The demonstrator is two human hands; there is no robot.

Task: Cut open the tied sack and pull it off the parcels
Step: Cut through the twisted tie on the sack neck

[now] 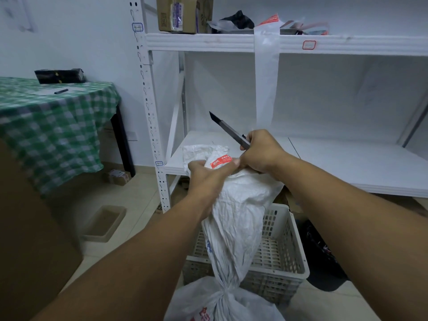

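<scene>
A white woven sack stands up in front of me, cinched into a tight knot low down, with its loose neck rising above. My left hand grips the top of the neck, where a red-and-white label shows. My right hand holds a dark utility knife with the blade pointing up and to the left, clear of the fabric. The heel of that hand rests against the sack top. No parcels are visible; the sack's body is cut off at the bottom edge.
A white slotted plastic crate sits on the floor behind the sack. White metal shelving rises beyond it, with boxes on the top level. A table with a green checked cloth stands left. A shallow tray lies on the floor.
</scene>
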